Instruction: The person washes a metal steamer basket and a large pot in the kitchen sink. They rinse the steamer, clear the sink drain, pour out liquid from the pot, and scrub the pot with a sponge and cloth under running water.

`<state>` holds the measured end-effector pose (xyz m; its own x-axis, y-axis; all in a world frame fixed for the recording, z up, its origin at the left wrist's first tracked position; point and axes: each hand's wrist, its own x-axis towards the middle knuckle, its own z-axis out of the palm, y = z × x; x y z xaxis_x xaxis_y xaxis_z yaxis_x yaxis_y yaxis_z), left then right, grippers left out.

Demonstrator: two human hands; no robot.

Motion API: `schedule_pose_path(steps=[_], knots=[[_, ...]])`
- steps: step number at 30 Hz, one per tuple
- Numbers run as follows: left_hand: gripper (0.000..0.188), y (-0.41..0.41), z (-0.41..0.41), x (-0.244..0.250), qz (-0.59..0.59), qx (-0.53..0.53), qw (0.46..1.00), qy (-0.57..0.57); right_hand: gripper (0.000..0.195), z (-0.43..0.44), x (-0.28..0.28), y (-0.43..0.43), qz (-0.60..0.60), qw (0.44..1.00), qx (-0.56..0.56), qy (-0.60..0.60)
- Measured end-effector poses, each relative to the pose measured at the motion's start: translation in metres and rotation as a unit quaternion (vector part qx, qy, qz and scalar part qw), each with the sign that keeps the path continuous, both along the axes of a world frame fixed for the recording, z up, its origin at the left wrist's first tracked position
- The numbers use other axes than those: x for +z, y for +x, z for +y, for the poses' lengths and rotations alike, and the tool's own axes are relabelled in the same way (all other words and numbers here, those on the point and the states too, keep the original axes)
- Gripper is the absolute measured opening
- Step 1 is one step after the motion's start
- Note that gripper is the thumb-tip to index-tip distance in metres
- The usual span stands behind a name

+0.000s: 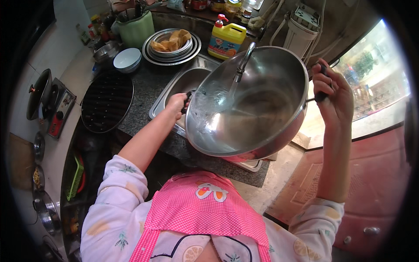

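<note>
A large stainless steel wok (278, 121) is tilted to the left over the sink (183, 80). My left hand (176, 105) grips its black left handle, low near the sink's basin. Raised higher, my right hand (335, 86) holds the black handle (322, 95) on the other side. Water runs from the curved metal faucet (245, 62) into the wok. Clear water pools and ripples along the wok's lower left wall. The pan hides much of the sink.
Behind the sink stand a yellow detergent jug (226, 41) with a red pump and stacked metal basins (147, 54). White bowls (127, 59), a dark round lid (107, 101) and a green utensil bin (136, 29) are at left. A gas stove (61, 108) lies farther left.
</note>
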<state>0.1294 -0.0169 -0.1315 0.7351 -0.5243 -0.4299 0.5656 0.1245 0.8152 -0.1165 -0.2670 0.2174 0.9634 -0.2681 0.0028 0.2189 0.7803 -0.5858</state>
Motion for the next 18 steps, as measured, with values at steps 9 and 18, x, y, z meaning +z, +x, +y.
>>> schedule_pose_path(steps=[9,18], knots=[[0.067,-0.071,-0.085,0.008,-0.349,-0.159,0.854,0.352,0.033,0.017,0.001,0.035,0.043,0.979,-0.075,-0.184],[0.025,-0.002,-0.045,-0.001,0.044,-0.063,0.997,0.025,0.028,-0.003,-0.015,0.011,0.089,0.969,-0.098,-0.207]])
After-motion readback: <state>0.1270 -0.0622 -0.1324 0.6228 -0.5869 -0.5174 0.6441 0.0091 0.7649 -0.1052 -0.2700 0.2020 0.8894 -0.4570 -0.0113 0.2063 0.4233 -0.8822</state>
